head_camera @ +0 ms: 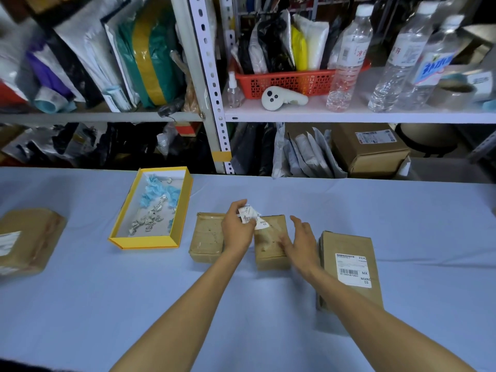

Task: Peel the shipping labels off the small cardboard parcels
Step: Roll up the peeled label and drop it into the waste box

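Observation:
Three small cardboard parcels lie mid-table on the blue cloth. The left parcel (206, 238) has a bare top. The middle parcel (269, 241) also shows bare cardboard. My left hand (237, 229) is above the gap between them, pinching a crumpled white shipping label (251, 217) lifted off the middle parcel. My right hand (302, 241) hovers with fingers spread over the middle parcel's right side. The right parcel (349, 267) carries a flat white label (353, 269) with a barcode.
A yellow-rimmed shallow box (145, 241) at the left holds several crumpled label scraps and blue bits. Another labelled parcel (26, 240) lies at the far left edge. Shelves behind the table hold mailers, a red basket (284, 83), water bottles and boxes.

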A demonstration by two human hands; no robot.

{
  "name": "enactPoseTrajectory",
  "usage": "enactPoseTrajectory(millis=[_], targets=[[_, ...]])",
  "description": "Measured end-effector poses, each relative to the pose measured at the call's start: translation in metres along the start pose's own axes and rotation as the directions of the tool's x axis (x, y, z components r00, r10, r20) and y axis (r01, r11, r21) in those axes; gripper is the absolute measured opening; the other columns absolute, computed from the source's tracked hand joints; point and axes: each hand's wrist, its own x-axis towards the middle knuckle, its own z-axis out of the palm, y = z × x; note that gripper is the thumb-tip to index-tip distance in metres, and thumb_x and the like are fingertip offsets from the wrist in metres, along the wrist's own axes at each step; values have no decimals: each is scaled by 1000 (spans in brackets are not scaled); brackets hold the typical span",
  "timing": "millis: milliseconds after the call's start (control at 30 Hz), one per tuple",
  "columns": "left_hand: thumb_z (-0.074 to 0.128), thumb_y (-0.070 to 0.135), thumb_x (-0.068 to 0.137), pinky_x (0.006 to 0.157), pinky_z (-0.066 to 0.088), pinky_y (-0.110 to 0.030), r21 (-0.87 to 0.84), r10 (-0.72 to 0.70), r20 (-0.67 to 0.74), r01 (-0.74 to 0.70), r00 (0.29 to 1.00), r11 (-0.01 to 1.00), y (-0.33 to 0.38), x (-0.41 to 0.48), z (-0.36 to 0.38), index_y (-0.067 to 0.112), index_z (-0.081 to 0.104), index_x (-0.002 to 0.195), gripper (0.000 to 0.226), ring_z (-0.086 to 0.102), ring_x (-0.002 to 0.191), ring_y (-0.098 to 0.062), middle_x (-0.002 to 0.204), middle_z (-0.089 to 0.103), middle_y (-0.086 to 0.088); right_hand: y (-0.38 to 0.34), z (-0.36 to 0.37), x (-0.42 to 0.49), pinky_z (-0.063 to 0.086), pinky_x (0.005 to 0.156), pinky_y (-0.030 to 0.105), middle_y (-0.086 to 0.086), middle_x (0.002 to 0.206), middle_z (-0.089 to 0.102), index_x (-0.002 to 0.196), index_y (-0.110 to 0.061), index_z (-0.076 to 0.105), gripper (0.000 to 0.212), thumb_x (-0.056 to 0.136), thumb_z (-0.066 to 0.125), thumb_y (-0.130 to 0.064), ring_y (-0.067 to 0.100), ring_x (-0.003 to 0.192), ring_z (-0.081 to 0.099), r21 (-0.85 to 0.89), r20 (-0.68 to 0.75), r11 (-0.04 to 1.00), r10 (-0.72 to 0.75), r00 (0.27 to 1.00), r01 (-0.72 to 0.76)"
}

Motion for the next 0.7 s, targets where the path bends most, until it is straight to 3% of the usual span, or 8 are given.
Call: enactPoseTrajectory(millis=[67,167,300,400,500,567,633,700], targets=[[66,-4,81,83,55,-29,-33,-51,31,52,998,998,5,-4,-4,15,54,125,49,63,98,-21,111,57,-1,-8,-3,-6,45,98,37,6,124,50,140,-26,43,43,98,48,-22,23,110,57,153,-60,987,-38,997,47],[64,0,83,92,54,-37,-71,-138,102,145,985,987,6,-13,-3,17,55,121,42,59,100,-18,118,57,-6,-22,-10,-11,52,91,32,2,114,62,127,-26,60,35,94,54,-15,18,97,63,398,-13,917,-39,999,40],[64,-2,85,92,54,-37,-172,-177,186,210,966,963,5,-28,1,12,56,119,38,62,101,-23,109,60,-7,-29,-16,-19,53,83,27,1,96,74,105,-14,74,23,83,71,-13,14,88,68,426,53,905,-32,998,6],[67,1,85,87,53,-34,-172,-207,236,250,949,953,0,-38,1,4,61,110,26,64,95,-26,107,66,-16,-27,-20,-28,56,75,31,2,78,73,81,-18,75,10,80,72,-9,16,77,70,433,15,901,-13,1000,6],[70,8,84,79,55,-37,-40,-136,191,146,972,988,-2,-44,0,17,66,83,10,63,81,-21,87,68,-7,-24,-19,-34,54,69,35,3,70,71,74,-17,73,8,79,72,-10,18,68,67,397,5,917,-44,999,38],[69,13,85,66,48,-28,127,-25,141,7,990,992,3,-46,0,23,61,73,17,56,68,-11,71,60,7,-26,-16,-36,48,64,21,-1,79,65,78,-13,71,3,80,71,-12,12,68,61,393,-37,918,-44,998,55],[66,15,87,56,35,-22,214,42,115,-66,992,975,7,-48,0,25,55,68,23,50,63,-10,64,54,10,-29,-14,-36,43,64,8,-3,91,55,82,-12,69,3,81,72,-12,7,75,59,408,-77,912,-5,997,36],[64,17,89,55,34,-20,235,36,125,-65,991,970,9,-48,0,26,53,68,25,54,69,-13,70,57,7,-30,-15,-35,52,67,17,0,89,64,83,-9,72,4,84,70,-13,16,77,65,401,-88,915,-5,996,40]])
